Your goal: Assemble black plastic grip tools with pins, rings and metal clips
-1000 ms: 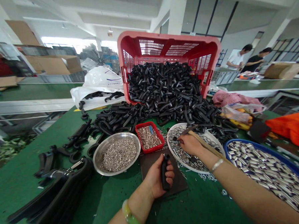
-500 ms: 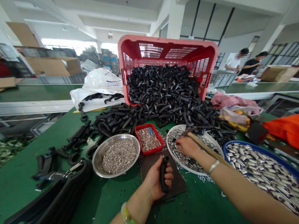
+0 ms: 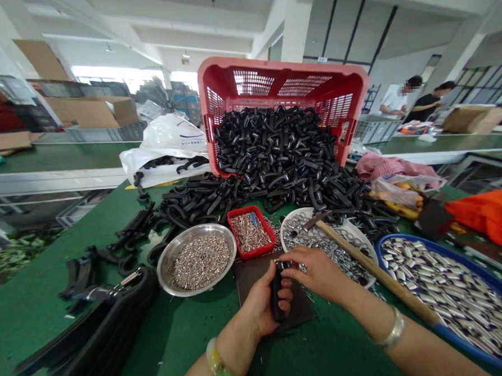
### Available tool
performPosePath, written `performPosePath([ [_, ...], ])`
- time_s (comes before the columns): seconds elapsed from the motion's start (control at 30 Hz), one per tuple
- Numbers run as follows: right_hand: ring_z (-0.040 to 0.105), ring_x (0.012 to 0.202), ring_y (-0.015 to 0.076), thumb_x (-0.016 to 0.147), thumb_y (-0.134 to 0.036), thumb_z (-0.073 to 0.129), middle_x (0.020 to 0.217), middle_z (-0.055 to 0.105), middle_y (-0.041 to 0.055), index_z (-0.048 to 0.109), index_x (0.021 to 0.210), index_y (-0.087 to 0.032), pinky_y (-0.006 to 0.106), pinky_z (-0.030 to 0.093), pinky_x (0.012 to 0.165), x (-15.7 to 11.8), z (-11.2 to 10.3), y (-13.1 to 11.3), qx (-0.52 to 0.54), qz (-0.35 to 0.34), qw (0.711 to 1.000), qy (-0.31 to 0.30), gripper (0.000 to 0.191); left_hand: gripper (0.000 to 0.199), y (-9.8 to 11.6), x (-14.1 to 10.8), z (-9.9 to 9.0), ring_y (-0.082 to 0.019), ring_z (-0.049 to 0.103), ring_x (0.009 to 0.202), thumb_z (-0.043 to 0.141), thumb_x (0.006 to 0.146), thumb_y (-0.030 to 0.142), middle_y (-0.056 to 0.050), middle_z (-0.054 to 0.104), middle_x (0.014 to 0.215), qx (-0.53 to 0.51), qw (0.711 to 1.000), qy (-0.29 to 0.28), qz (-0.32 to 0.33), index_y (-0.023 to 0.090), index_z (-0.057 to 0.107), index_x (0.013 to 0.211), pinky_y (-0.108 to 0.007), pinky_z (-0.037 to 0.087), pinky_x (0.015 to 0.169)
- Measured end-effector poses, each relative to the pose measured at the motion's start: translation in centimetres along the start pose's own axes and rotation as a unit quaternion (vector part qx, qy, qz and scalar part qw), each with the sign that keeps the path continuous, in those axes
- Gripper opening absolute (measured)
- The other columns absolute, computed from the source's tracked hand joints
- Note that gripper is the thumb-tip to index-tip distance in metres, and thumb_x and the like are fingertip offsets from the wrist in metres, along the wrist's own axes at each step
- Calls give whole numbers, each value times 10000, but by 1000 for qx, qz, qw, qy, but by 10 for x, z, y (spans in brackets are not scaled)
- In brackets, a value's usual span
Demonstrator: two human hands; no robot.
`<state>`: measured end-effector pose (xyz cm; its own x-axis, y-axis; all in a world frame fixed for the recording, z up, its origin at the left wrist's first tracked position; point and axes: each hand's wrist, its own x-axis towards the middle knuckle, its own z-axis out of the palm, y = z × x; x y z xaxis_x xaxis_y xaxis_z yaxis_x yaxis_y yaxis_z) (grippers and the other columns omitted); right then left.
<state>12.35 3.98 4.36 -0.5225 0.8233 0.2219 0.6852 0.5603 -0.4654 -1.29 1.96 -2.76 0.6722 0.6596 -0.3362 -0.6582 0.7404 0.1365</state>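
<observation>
Wrapped tightly around a black plastic handle (image 3: pixel 277 296), the fingers (image 3: pixel 285 294) of the left hand (image 3: pixel 261 302), with the handle upright in the palm, above a dark board (image 3: pixel 302 311) on the green surface (image 3: pixel 192 351). Reached across from the other side, the right hand (image 3: pixel 316 274), its fingers (image 3: pixel 291 263) pinched closed on the handle's top end, with anything small between them hidden. Around the wrists, a green jade bangle (image 3: pixel 220 363) on the left and a silver bangle (image 3: pixel 391 329) on the right. Just beyond the board, a red tray (image 3: pixel 252 233) of nails, a steel bowl (image 3: pixel 160 268) of small metal tubes to its left, and a white plate (image 3: pixel 290 247) of metal rings to its right. Laid across that plate, a wooden-handled hammer (image 3: pixel 377 277), its handle end on the rim of a blue tray (image 3: pixel 470 272) of silver sleeves. Stacked at far left, long black plastic parts (image 3: pixel 102 325). Farther off, a heap of black plastic pieces (image 3: pixel 274 153) spilling from a tipped red basket (image 3: pixel 283 79), a white plastic bag (image 3: pixel 168 139) beside it. Beyond, two co-workers (image 3: pixel 410 98) at another bench.
</observation>
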Motion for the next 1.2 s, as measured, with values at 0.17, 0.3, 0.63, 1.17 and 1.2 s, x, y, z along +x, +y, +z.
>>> performPosePath([
  [0.17,582,790,166,731,-221,623,802,650,43,659,830,-175,267,429,718,1,8,2,-41,-4,999,26,115,322,-5,0,1,-8,356,404,552,758,439,32,442,622,24,997,43,66,122,501,789,-96,243,304],
  [0.3,572,726,147,733,-324,626,745,629,29,648,769,-169,242,417,661,-5,17,3,-42,33,997,55,160,320,-5,-3,4,-4,345,386,541,765,445,40,432,588,8,998,38,47,127,503,781,-91,223,295],
  [0.63,594,827,175,840,-401,435,873,661,60,651,940,-213,291,427,747,-32,-10,43,-143,61,988,21,303,244,-2,-6,14,32,294,330,618,733,340,32,561,678,15,993,104,52,130,510,793,-87,200,278],
  [1.17,542,591,123,795,-377,463,724,595,16,556,875,-173,241,417,510,-33,-20,36,215,185,957,64,239,288,-2,-5,8,24,305,385,615,730,380,34,550,740,14,998,43,53,140,525,860,-82,212,303],
  [1.2,516,540,102,798,-395,466,706,584,1,545,893,-177,219,385,457,-30,-21,26,274,184,943,41,251,294,-2,-5,7,24,301,384,608,735,387,35,538,718,12,998,34,48,131,525,853,-82,210,305],
])
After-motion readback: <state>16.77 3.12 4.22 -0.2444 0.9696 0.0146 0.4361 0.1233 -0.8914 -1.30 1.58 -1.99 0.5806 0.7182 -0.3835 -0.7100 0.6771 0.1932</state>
